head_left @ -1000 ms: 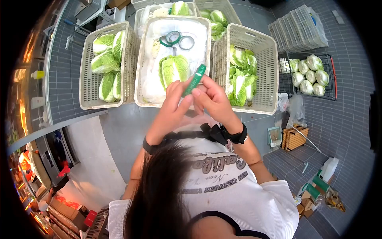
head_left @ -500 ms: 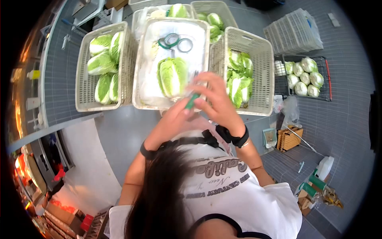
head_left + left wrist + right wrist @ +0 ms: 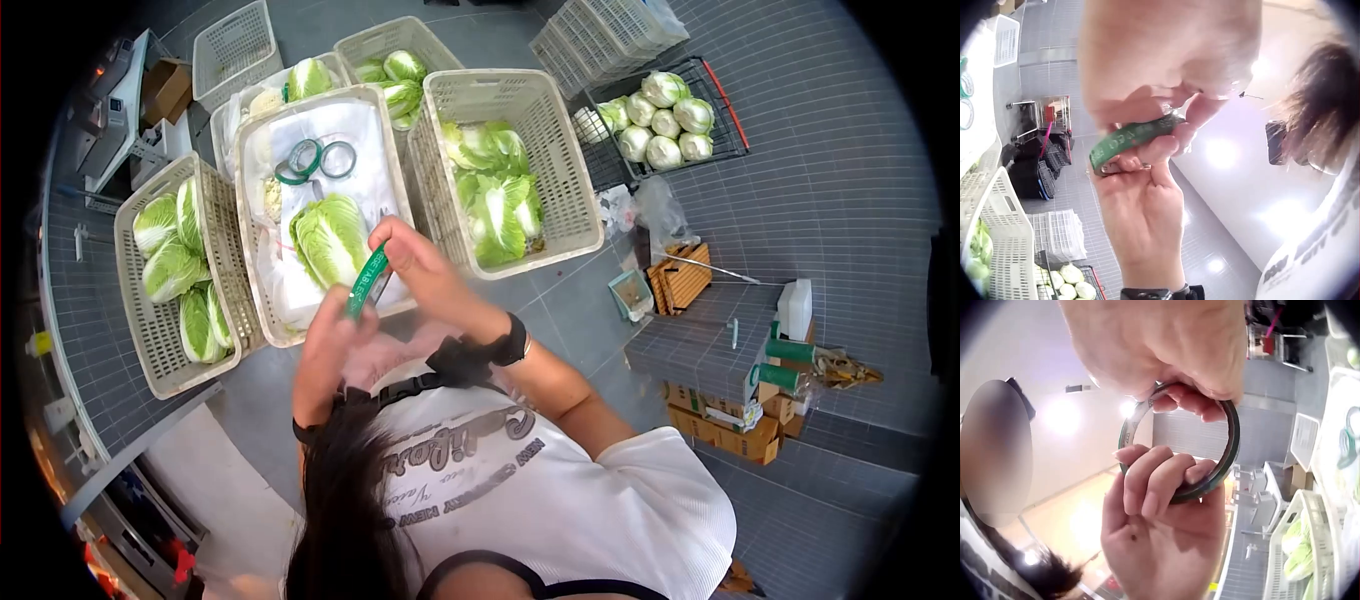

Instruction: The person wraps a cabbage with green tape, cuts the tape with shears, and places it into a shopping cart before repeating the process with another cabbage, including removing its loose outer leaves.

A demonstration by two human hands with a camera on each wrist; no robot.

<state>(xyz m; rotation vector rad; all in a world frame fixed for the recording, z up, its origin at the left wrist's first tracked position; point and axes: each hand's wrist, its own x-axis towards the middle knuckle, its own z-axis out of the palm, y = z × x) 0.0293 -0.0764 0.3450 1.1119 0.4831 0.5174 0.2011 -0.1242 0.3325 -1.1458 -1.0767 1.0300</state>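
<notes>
Both hands hold one roll of green printed tape (image 3: pixel 368 284) in front of the body. In the head view the left hand (image 3: pixel 325 345) grips its lower end and the right hand (image 3: pixel 425 275) pinches its upper end. The right wrist view shows the roll as a ring (image 3: pixel 1234 440), with the fingers of the left hand (image 3: pixel 1163 519) curled through it and the right hand (image 3: pixel 1166 350) gripping the opposite side. Beyond the hands, a napa cabbage (image 3: pixel 330 240) lies on white sheeting in the middle crate (image 3: pixel 262 300). More tape rolls (image 3: pixel 338 159) lie above it.
A crate of cabbages (image 3: pixel 165 372) stands at the left, and another with leafy cabbages (image 3: pixel 590 215) at the right. Further right are a black basket (image 3: pixel 735 135) of round cabbages, stacked white crates (image 3: pixel 600 45) and cardboard boxes (image 3: pixel 735 438). More crates stand behind.
The view has turned, so the crates sit further left and tilted. The hands have drawn apart a little around the tape, its printed band again showing between them.
</notes>
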